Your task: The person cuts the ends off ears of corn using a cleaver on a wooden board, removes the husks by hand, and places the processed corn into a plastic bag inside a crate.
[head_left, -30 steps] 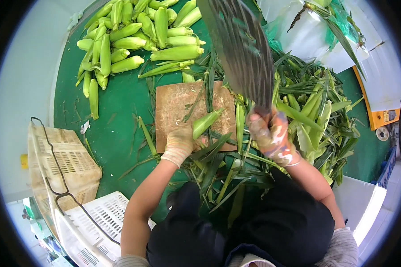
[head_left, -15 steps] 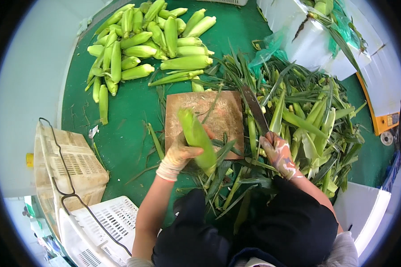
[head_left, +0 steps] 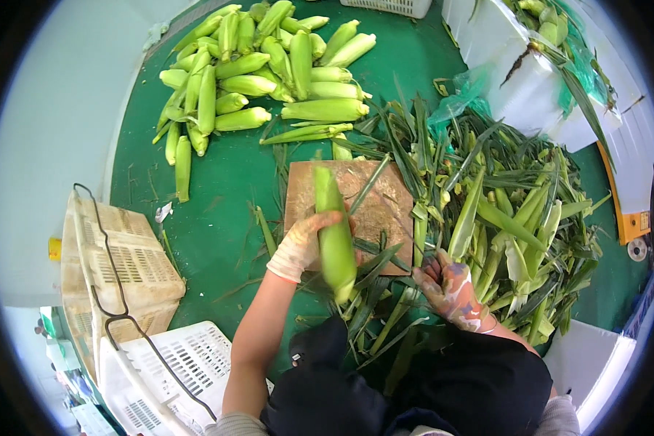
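My left hand (head_left: pixel 298 247), in a pale glove with a white cuff, is closed round a green ear of corn (head_left: pixel 335 243). The ear is held upright-slanted above the near left part of a square brown cutting board (head_left: pixel 385 182) and is slightly blurred. My right hand (head_left: pixel 452 294), in a patterned glove, is closed on a knife (head_left: pixel 430 253) at the board's near right corner. Its blade is turned nearly edge-on, so little of it shows. Cut husks and leaves (head_left: pixel 374 291) lie between my hands and over the board's near edge.
A pile of corn ears (head_left: pixel 247 83) lies at the far left of the green table (head_left: pixel 225 211). Husks and leaves (head_left: pixel 516 225) heap up on the right. White foam boxes (head_left: pixel 501 65) stand at the far right; plastic crates (head_left: pixel 131 254) stand near left.
The ear of corn has turned more upright in my left hand. The knife's broad blade, plain before, has rotated to nearly edge-on. The whole view has shifted slightly.
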The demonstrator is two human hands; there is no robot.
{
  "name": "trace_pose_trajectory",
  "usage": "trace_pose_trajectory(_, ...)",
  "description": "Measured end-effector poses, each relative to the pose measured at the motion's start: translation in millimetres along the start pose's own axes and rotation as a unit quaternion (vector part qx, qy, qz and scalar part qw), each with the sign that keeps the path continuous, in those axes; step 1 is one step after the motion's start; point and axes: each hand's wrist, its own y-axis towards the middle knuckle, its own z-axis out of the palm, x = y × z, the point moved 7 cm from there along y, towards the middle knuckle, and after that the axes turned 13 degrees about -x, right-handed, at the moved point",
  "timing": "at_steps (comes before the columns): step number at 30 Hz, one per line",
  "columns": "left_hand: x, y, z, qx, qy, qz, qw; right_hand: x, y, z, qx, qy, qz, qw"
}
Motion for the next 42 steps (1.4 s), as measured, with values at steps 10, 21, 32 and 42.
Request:
trace_pose_trajectory(10, 85, 2, -39, -0.033, 0.054, -0.237, 0.970, -23, 40, 37, 0.136, -0.043, -0.026, 0.989)
trace_pose_trajectory(21, -67, 27, -70, -0.167, 0.073, 0.102, 0.978, -73, 13, 3, 0.147, -0.142, 0.105, 0.973)
trace_pose_trajectory(32, -376, 141, -58, 0.011, -0.358, 0.280, 0.891, -99, -23, -23, 0.007, -0.022, 0.263, 0.964)
trace_pose_trajectory(42, -87, 57, -153, -0.388, 0.554, 0.213, 0.705, -109, -28, 1, 0.047, -0.085, 0.214, 0.972)
